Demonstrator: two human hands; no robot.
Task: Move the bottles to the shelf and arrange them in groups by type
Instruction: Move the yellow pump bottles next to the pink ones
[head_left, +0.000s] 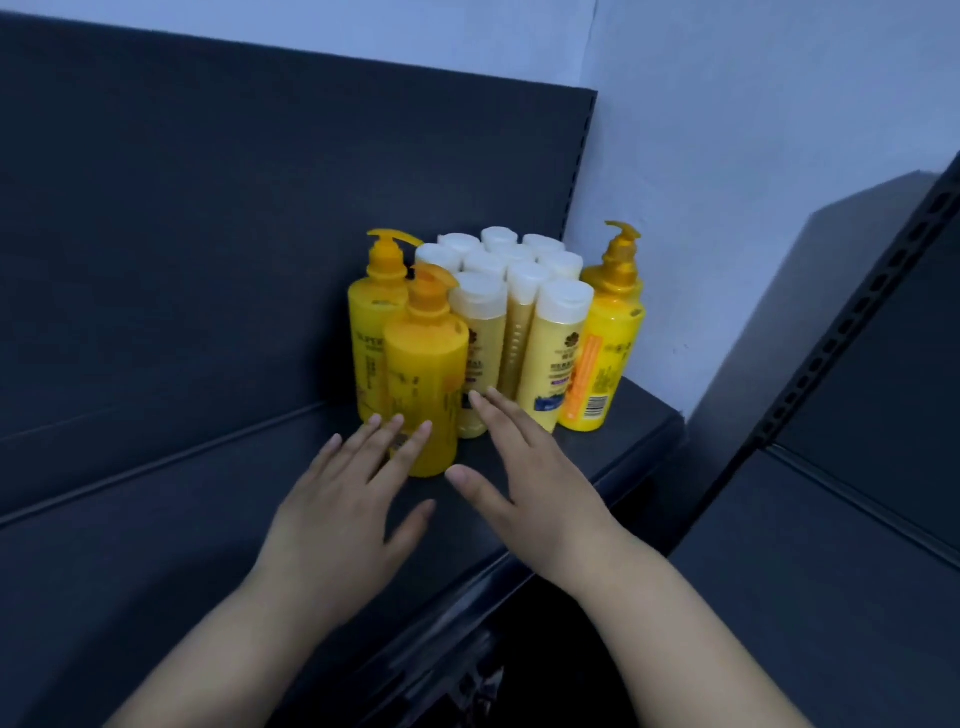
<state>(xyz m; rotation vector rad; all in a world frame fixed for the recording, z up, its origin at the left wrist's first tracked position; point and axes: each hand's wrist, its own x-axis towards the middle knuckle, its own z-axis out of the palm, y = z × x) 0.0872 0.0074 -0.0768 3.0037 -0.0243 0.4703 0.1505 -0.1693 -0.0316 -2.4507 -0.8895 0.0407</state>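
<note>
Dark shelf (156, 519) against a pale wall (727, 156); stock sits at its right end. White-capped bottles (519, 291) stand upright in a tight block. A front pump bottle (426, 374) and rear pump bottle (371, 332) flank its left, a third pump bottle (608, 358) its right. I record the left hand (343, 499) and right hand (535, 483) apart, fingers straight, gripping nothing. Left fingertips overlap the front pump bottle; contact unconfirmed.

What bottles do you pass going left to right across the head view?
Back pump bottle, front pump bottle, white-capped bottles, lone pump bottle on the far right.
</note>
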